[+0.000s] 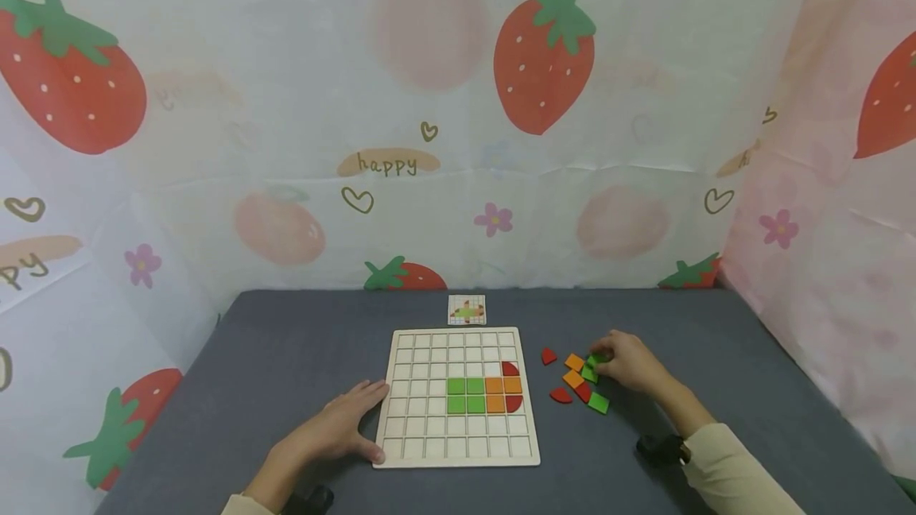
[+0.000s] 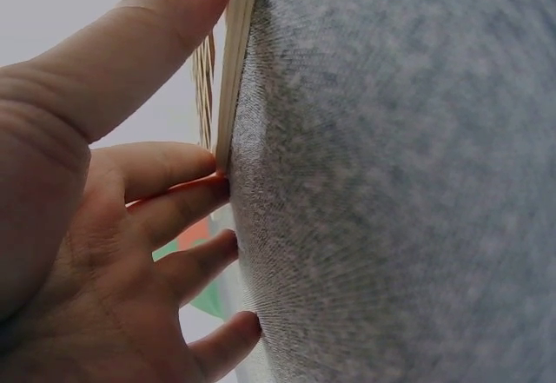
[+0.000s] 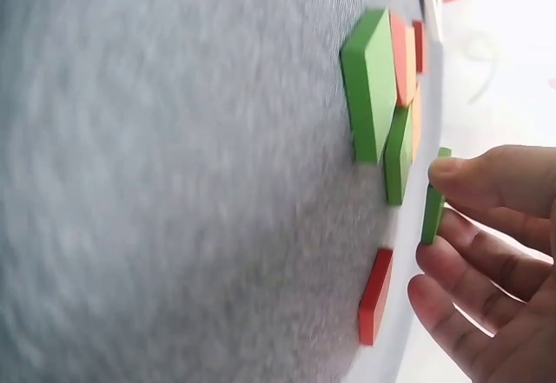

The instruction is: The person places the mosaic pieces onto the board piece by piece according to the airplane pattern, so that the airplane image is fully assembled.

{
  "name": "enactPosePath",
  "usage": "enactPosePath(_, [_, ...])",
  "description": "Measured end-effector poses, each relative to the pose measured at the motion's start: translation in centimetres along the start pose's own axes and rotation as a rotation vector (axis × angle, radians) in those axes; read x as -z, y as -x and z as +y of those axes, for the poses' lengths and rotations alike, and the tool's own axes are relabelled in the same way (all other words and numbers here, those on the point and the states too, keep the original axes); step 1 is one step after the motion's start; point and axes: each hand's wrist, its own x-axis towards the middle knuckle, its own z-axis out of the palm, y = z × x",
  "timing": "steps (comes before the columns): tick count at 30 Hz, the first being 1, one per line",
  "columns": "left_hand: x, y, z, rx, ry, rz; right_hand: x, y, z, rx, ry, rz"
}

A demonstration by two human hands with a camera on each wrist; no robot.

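Observation:
A wooden grid board lies on the table, with several green squares, 3 orange squares and 2 red rounded pieces set in its right half. Against its left edge rests my left hand, fingers spread; thumb and fingertips touch the rim in the left wrist view. Right of the board, my right hand pinches a green square tile between thumb and fingers, lifted off the table in the right wrist view. Beneath and beside it lie loose green tiles, orange tiles and red pieces.
A small pattern card lies behind the board. The dark grey table reaches back to a white cloth printed with strawberries. More printed cloth hangs at both sides.

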Motion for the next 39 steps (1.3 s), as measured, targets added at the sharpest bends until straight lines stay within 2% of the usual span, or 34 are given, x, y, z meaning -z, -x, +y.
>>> enactPosePath(9, [0.0, 0.1, 0.1, -0.010, 0.006, 0.007, -0.7, -0.2, -1.4, -0.009, -0.068, -0.007])
enactPosePath(16, [0.0, 0.1, 0.0, -0.003, 0.004, -0.004, -1.6, -0.3, -2.5, 0.043, -0.070, 0.021])
enactPosePath(23, [0.0, 0.1, 0.1, 0.011, 0.014, -0.009, -2.3, -0.6, -3.6, 0.043, -0.092, 0.038])
enactPosePath(31, [0.1, 0.0, 0.1, 0.020, 0.009, -0.008, -3.2, -1.3, -4.9, 0.095, -0.112, 0.036])
enactPosePath(36, [0.0, 0.0, 0.1, 0.017, 0.011, -0.011, -4.1, -1.9, -5.9, 0.079, -0.107, 0.019])
enactPosePath(39, [0.1, 0.1, 0.2, 0.015, 0.017, -0.009, -4.3, -2.2, -6.6, 0.110, -0.117, 0.007])
